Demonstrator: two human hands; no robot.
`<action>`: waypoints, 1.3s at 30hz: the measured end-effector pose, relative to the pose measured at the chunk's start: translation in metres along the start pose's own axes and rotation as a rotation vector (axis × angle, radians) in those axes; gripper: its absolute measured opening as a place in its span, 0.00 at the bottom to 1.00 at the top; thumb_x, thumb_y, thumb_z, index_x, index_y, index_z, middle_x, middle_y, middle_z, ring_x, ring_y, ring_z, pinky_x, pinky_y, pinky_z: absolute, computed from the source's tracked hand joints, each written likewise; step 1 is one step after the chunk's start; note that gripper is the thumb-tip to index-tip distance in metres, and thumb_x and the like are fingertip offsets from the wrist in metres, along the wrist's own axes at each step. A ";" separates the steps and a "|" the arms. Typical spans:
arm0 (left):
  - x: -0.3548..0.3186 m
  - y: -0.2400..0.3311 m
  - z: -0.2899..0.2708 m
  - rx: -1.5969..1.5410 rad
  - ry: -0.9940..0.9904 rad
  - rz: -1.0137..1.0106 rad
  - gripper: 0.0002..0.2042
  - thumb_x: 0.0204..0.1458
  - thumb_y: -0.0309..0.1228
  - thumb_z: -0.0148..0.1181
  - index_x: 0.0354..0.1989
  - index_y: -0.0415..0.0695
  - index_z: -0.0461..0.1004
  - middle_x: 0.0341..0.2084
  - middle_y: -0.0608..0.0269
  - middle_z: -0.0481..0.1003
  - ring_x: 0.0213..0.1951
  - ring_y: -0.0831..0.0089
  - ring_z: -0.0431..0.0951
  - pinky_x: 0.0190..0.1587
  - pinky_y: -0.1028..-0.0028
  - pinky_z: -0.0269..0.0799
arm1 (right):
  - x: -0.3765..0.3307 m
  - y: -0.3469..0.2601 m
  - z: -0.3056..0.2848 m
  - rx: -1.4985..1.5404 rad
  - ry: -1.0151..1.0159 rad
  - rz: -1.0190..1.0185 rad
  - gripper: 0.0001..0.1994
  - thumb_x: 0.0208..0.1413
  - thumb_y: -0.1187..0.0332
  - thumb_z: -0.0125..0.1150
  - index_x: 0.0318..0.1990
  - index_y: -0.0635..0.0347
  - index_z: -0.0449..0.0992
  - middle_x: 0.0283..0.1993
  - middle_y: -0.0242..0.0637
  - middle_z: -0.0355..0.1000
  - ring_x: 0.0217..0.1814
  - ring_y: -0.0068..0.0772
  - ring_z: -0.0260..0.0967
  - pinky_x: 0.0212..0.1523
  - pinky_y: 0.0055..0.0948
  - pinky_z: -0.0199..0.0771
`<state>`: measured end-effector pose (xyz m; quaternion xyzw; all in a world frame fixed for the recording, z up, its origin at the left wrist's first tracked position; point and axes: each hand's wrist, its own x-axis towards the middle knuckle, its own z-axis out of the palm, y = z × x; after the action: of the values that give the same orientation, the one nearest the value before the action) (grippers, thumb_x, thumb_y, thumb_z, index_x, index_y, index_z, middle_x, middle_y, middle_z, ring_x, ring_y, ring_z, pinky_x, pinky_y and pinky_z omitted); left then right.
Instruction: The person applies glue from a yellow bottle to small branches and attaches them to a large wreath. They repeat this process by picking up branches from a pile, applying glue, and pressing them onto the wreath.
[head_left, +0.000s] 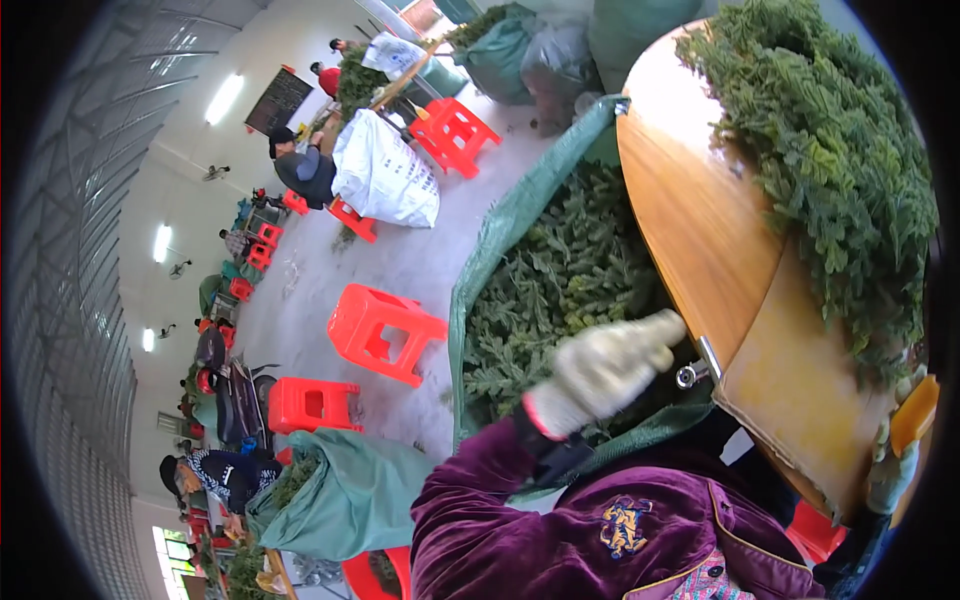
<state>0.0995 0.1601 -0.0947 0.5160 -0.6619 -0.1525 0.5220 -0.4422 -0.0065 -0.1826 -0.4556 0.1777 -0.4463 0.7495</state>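
Note the left hand (605, 372), gloved in off-white, above the open green bag (492, 255). See its fingers loosely together and blurred; cannot tell of any sprig pinched between them. Find green sprigs (560, 285) filling the bag, and a larger heap of sprigs (820, 170) on the wooden table (690, 240). Set against the table edge with rim raised, apparently to keep the mouth wide and the contents within reach. Observe a metal fitting (700, 365) at that edge, just beyond the fingertips, possibly for retaining the rim. Locate the right hand (888, 478), also gloved, at the table's right side, beside an orange piece (914, 414); cannot tell finger closure or grip there.
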 end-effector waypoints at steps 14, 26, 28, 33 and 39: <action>0.026 -0.007 0.051 0.091 -0.274 -0.323 0.19 0.55 0.25 0.68 0.56 0.36 0.77 0.41 0.52 0.83 0.41 0.72 0.85 0.48 0.73 0.80 | -0.008 0.026 -0.003 -0.204 0.243 -0.048 0.43 0.60 0.45 0.64 0.74 0.61 0.53 0.70 0.38 0.63 0.65 0.28 0.68 0.61 0.24 0.71; 0.018 -0.003 0.053 0.170 -0.231 -0.197 0.16 0.55 0.27 0.68 0.53 0.37 0.79 0.45 0.51 0.83 0.44 0.64 0.85 0.50 0.70 0.80 | 0.026 0.015 0.083 -0.353 0.246 -0.104 0.57 0.46 0.34 0.70 0.75 0.63 0.52 0.63 0.35 0.65 0.28 0.16 0.58 0.26 0.14 0.56; 0.020 -0.002 0.053 0.171 -0.237 -0.236 0.17 0.55 0.27 0.68 0.53 0.37 0.79 0.45 0.51 0.83 0.44 0.64 0.85 0.50 0.70 0.80 | 0.026 0.015 0.084 -0.356 0.273 -0.101 0.58 0.45 0.34 0.71 0.75 0.63 0.51 0.63 0.36 0.64 0.27 0.16 0.58 0.25 0.14 0.56; 0.016 -0.007 0.055 0.133 -0.206 -0.262 0.17 0.55 0.28 0.68 0.53 0.37 0.79 0.44 0.51 0.83 0.44 0.65 0.85 0.49 0.71 0.80 | 0.027 0.015 0.078 -0.369 0.294 -0.064 0.60 0.44 0.34 0.72 0.75 0.65 0.49 0.60 0.35 0.65 0.29 0.15 0.59 0.27 0.14 0.58; 0.014 -0.005 0.052 0.151 -0.177 -0.273 0.17 0.55 0.27 0.68 0.53 0.37 0.79 0.44 0.51 0.83 0.44 0.68 0.85 0.49 0.72 0.80 | 0.029 0.005 0.078 -0.283 0.122 -0.054 0.50 0.55 0.41 0.66 0.75 0.62 0.50 0.66 0.37 0.63 0.40 0.19 0.65 0.38 0.16 0.66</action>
<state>0.0589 0.1286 -0.1117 0.6232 -0.6388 -0.2166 0.3958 -0.3713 0.0112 -0.1423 -0.5333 0.2716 -0.4635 0.6534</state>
